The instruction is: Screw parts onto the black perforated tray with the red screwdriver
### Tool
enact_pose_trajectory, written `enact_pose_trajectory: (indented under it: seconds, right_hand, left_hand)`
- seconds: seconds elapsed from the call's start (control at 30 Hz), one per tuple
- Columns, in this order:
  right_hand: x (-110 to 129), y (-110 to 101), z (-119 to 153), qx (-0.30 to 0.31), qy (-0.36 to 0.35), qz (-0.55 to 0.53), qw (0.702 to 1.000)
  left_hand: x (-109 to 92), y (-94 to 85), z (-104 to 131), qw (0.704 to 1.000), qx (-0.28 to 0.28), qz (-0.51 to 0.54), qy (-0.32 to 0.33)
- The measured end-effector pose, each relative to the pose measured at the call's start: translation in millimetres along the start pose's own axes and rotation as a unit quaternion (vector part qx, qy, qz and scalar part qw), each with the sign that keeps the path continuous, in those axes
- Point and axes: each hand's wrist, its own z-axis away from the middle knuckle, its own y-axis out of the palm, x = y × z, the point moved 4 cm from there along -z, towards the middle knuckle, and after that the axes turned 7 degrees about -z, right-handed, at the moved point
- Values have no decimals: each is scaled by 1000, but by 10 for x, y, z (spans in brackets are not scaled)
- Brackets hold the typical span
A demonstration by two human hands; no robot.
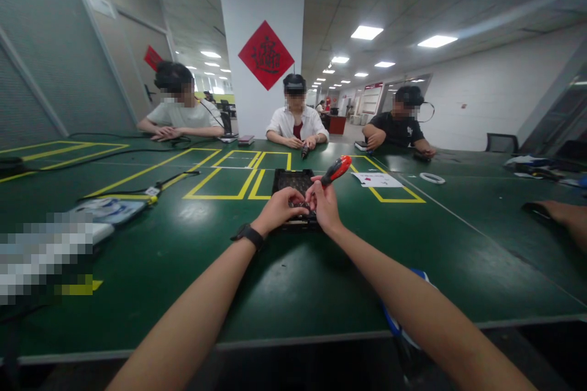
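A black open case with a dark, patterned inside lies on the green table in front of me. My right hand is closed on a screwdriver with a red and black handle, which slants up to the right; its tip is hidden by my fingers. My left hand rests over the left part of the case, its fingers bent together near the right fingertips. Whatever small part those left fingers pinch is too small to make out. A dark band circles my left wrist.
Yellow tape rectangles mark the green table. A printed paper sheet and a white ring lie to the right. Plastic-wrapped packets and a black cable lie left. Several people sit around the table; a blue-and-white item shows under my right forearm.
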Motion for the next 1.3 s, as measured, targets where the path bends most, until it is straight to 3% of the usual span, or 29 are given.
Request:
enact_pose_trajectory:
  seconds: [0.13,0.33,0.47,0.6,0.7,0.9,1.07,1.3]
  right_hand:
    - [14,-31,-12,0,-1,12,1000]
    - [-123,-53,-95,24,81,-58,995]
    - [-123,-94,-108,15,62,-35,997]
    - [-94,-105,-88,1,40,-19,999]
    - [-92,-83,-71,5,43,-17,999]
    - [-95,-63,-62,20,51,-29,998]
    - [-81,-55,-53,23,34,-27,999]
    - [-97,-71,-59,34,39,-34,998]
  left_hand:
    - [-7,-2,5,999,18,22,-28]
    - [-16,8,2,997,59,35,-18]
    - [-33,43,3,998,50,41,-11]
    - [39,73,8,998,23,16,-55]
    - [74,92,8,997,38,14,-64]
    - [12,117,13,997,67,31,-14]
    - [64,96,20,997,30,9,-71]
    - [49,113,17,994,74,54,-56]
